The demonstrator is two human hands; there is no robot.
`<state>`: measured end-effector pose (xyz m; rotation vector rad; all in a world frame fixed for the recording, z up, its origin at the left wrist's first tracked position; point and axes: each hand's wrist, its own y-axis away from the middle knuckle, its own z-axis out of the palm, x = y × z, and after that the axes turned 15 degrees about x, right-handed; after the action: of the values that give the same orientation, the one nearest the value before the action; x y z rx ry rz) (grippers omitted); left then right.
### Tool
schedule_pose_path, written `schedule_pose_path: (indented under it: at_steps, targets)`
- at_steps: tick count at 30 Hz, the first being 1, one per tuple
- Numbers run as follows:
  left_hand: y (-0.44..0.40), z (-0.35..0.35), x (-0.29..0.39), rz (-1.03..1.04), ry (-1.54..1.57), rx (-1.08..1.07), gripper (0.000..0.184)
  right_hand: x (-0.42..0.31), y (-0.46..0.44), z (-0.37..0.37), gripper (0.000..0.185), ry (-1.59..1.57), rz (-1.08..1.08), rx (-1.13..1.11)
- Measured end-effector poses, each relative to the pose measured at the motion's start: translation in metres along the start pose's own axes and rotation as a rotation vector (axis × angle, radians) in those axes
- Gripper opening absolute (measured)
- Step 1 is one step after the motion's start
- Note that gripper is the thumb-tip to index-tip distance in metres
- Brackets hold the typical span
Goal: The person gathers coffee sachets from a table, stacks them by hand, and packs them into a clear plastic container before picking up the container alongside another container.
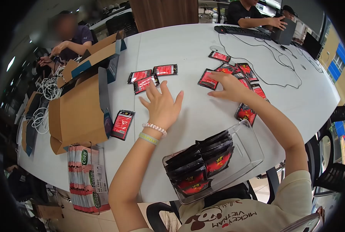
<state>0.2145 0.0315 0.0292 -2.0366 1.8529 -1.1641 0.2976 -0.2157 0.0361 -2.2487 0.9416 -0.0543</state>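
My left hand (163, 108) is spread, palm down, with its fingertips at the lower edge of a red-and-black packet (143, 84). Two similar packets, one on the left (140, 75) and one on the right (165, 70), lie against it. My right hand (233, 87) reaches over a loose group of such packets, thumb apart from the fingers. Its fingertips are at the edge of one packet (207, 79); my hand and forearm partly cover others. Nearer me, a clear plastic tray (248, 149) holds rows of upright black-and-red packets (219, 160).
Another packet (122, 124) lies beside an opened cardboard box (79, 112). A clear holder of pink Cozy packs (85, 178) stands at the left edge. White cables (49, 91), a keyboard (242, 31) and a black speaker-like box (283, 31) are farther off. People sit across the table.
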Motion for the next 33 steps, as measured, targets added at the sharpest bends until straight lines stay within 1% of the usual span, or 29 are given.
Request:
schedule_pose_path:
  at_steps: [1, 2, 4, 5, 7, 8, 9, 11, 12, 14, 15, 17, 18, 19, 21, 22, 23, 25, 26, 28, 29, 31, 32, 33]
  targets:
    - [-0.002, -0.015, -0.004, 0.121, -0.437, -0.101, 0.069, -0.001, -0.005, 0.012, 0.056, 0.047, -0.071, 0.053]
    - [0.0, -0.028, -0.009, 0.103, -0.465, -0.095, 0.069, 0.0, -0.01, 0.019, 0.056, 0.02, -0.09, 0.055]
    - [0.005, -0.049, -0.018, -0.009, -0.667, -0.28, 0.074, -0.019, -0.028, 0.012, 0.056, 0.227, 0.071, -0.261]
    - [0.007, -0.052, -0.024, -0.033, -0.693, -0.279, 0.074, -0.023, -0.034, 0.014, 0.056, 0.199, 0.049, -0.263]
    - [0.013, -0.049, -0.033, -0.228, -0.575, -0.432, 0.081, -0.023, -0.041, 0.018, 0.057, 0.335, -0.046, -0.347]
    - [0.015, -0.043, -0.035, -0.208, -0.563, -0.408, 0.084, -0.022, -0.042, 0.021, 0.056, 0.322, -0.11, -0.331]
    - [0.017, -0.041, -0.031, -0.223, -0.577, -0.404, 0.084, -0.02, -0.042, 0.026, 0.056, 0.307, -0.123, -0.33]
    - [0.021, -0.032, -0.02, -0.015, -0.459, -0.317, 0.084, -0.016, -0.041, 0.033, 0.054, 0.141, -0.182, -0.204]
    - [0.024, -0.026, -0.018, -0.019, -0.46, -0.316, 0.084, -0.018, -0.039, 0.034, 0.054, 0.139, -0.186, -0.205]
    - [0.03, -0.013, -0.018, 0.211, -0.439, -0.087, 0.077, -0.025, -0.035, 0.035, 0.054, -0.249, -0.126, 0.126]
    - [0.023, -0.018, -0.014, 0.207, -0.437, -0.094, 0.077, -0.026, -0.035, 0.037, 0.054, -0.25, -0.122, 0.118]
    - [-0.001, -0.044, -0.013, 0.059, -0.292, -0.267, 0.067, -0.028, -0.034, 0.041, 0.056, -0.567, 0.199, 0.25]
    - [-0.005, -0.049, -0.021, 0.113, -0.344, -0.242, 0.067, -0.029, -0.033, 0.043, 0.057, -0.67, 0.313, 0.255]
    - [-0.007, -0.053, -0.027, 0.117, -0.348, -0.244, 0.067, -0.025, -0.032, 0.047, 0.057, -0.673, 0.316, 0.259]
    - [-0.015, -0.059, -0.038, 0.089, -0.407, -0.415, 0.072, -0.017, -0.034, 0.055, 0.054, -1.045, 0.627, 0.157]
    - [-0.016, -0.057, -0.043, 0.072, -0.348, -0.364, 0.077, -0.015, -0.035, 0.051, 0.054, -1.082, 0.736, 0.059]
    - [-0.02, -0.054, -0.046, 0.076, -0.351, -0.362, 0.077, -0.012, -0.036, 0.055, 0.054, -1.084, 0.734, 0.064]
    - [-0.025, -0.05, -0.048, -0.047, -0.254, -0.445, 0.082, -0.01, -0.035, 0.064, 0.051, -1.324, 0.856, 0.098]
    - [-0.028, -0.05, -0.049, -0.053, -0.255, -0.447, 0.082, -0.01, -0.035, 0.065, 0.051, -1.324, 0.859, 0.091]
    - [-0.032, -0.051, -0.049, -0.197, -0.145, -0.513, 0.086, -0.016, -0.036, 0.06, 0.047, -1.29, 0.933, 0.069]
    - [-0.031, -0.05, -0.05, -0.204, -0.15, -0.517, 0.086, -0.016, -0.036, 0.06, 0.047, -1.295, 0.937, 0.061]
    - [-0.027, -0.049, -0.053, -0.099, -0.205, -0.382, 0.085, -0.014, -0.036, 0.061, 0.046, -1.233, 0.95, 0.043]
    - [-0.025, -0.047, -0.058, -0.104, -0.213, -0.385, 0.085, -0.014, -0.035, 0.063, 0.046, -1.241, 0.952, 0.037]
    - [-0.024, -0.046, -0.062, -0.041, -0.205, -0.345, 0.084, -0.013, -0.035, 0.064, 0.047, -1.222, 0.902, 0.043]
